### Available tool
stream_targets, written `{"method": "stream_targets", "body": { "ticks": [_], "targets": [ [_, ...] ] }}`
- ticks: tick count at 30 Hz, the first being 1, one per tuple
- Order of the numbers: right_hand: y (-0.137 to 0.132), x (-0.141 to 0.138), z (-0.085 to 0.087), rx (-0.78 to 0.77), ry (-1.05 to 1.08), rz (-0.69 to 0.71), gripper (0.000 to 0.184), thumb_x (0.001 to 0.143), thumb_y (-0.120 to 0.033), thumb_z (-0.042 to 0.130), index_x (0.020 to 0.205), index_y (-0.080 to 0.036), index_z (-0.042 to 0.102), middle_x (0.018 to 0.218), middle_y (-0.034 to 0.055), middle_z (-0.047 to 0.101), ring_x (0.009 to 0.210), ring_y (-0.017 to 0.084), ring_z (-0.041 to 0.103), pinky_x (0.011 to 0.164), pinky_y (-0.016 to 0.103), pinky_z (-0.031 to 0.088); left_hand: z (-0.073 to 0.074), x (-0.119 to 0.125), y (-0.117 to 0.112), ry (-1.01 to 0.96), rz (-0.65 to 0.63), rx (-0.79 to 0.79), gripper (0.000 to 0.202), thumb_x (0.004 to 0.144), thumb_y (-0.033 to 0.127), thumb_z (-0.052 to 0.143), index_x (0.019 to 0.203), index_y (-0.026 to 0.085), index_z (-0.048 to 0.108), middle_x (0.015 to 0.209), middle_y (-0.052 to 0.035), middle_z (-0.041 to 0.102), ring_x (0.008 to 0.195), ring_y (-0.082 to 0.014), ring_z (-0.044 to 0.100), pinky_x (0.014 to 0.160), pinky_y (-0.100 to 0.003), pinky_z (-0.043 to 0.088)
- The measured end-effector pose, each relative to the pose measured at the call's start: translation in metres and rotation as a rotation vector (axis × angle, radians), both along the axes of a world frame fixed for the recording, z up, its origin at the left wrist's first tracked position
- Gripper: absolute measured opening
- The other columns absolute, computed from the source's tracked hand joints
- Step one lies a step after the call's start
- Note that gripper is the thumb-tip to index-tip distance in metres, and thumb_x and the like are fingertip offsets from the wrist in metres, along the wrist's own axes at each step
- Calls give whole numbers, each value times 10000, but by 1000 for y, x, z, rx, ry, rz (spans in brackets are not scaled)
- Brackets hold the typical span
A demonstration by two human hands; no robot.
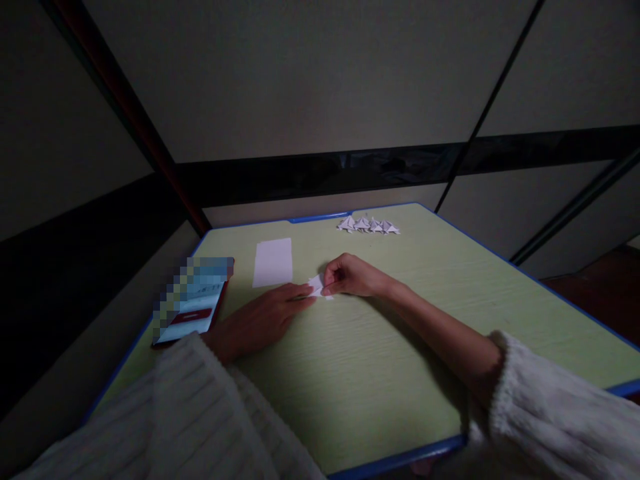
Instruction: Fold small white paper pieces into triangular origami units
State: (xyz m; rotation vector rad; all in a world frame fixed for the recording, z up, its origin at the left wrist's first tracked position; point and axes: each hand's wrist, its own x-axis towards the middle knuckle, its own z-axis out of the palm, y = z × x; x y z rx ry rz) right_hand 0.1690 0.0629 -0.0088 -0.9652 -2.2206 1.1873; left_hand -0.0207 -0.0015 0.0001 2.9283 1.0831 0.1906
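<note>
A small piece of folded white paper (pixel 316 285) lies on the table between my two hands, partly covered by the fingers. My left hand (pixel 280 303) rests low on the table and holds the left side of the paper with its fingertips. At the right side, my right hand (pixel 350 275) has its fingers curled, with thumb and forefinger pinching the paper. Beyond my left hand lies a flat stack of plain white paper sheets (pixel 273 262). Several folded paper figures (pixel 369 225) stand in a row near the far edge.
At the left of the pale green table (pixel 380 373) lies a tablet or large phone (pixel 200 300) with a lit screen, partly blurred. A blue edging (pixel 400 460) runs round the tabletop. Behind the table rises a panelled wall (pixel 320 80) with a dark band.
</note>
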Motion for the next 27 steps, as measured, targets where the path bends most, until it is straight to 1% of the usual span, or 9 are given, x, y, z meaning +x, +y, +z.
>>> {"method": "stream_targets", "body": {
  "ticks": [4, 8, 12, 15, 18, 22, 27],
  "targets": [
    [2, 1, -2, -48, 32, 15, 139, 550, -172, 626, 542, -95, 511, 482, -47, 452, 456, 40, 379, 452, 180, 310, -3, -2, 2, -41, -10, 4, 378, 761, 58, 300, 1074, 142, 496, 1145, -87, 505, 1042, -139, 457, 913, -301, 355],
    [3, 0, -4, -81, 42, 14, 126, 538, -137, 625, 532, -100, 504, 470, -53, 451, 457, 45, 398, 462, 186, 320, -5, 1, 2, -98, -7, 2, 371, 746, 47, 315, 1047, 140, 511, 1094, -90, 529, 1009, -145, 473, 897, -305, 371],
    [3, 0, -3, -63, 27, -1, 122, 527, -135, 630, 529, -98, 513, 463, -56, 447, 450, 44, 394, 453, 183, 314, -4, 4, 1, -119, 5, 2, 367, 739, 39, 321, 1033, 138, 517, 1066, -88, 537, 997, -146, 471, 892, -308, 372],
    [3, 0, -1, -78, 35, 13, 117, 555, -169, 618, 556, -88, 534, 478, -45, 459, 452, 44, 389, 454, 183, 317, -4, 4, 1, -113, 14, 14, 364, 744, 45, 325, 1047, 129, 510, 1081, -96, 527, 1013, -152, 458, 897, -315, 366],
    [3, 0, 0, -26, 31, -40, 131, 580, -197, 605, 556, -84, 542, 487, -37, 466, 460, 46, 393, 465, 184, 320, -5, 1, 0, -109, 21, 11, 370, 753, 52, 318, 1066, 127, 501, 1097, -98, 518, 1026, -152, 449, 908, -313, 356],
    [0, -2, 2, 85, -37, -117, 93, 579, -154, 600, 541, -84, 552, 490, -29, 485, 471, 51, 413, 483, 182, 321, -8, -2, 1, -116, 30, -3, 383, 757, 56, 310, 1083, 144, 490, 1118, -90, 502, 1049, -154, 428, 920, -323, 343],
    [-5, -6, 8, 116, -110, -168, 43, 575, -110, 582, 545, -81, 574, 489, -21, 508, 471, 55, 425, 487, 176, 321, -10, 1, 2, -150, 37, -27, 400, 753, 47, 309, 1106, 159, 461, 1124, -78, 482, 1047, -148, 412, 919, -318, 339]
  ]
}}
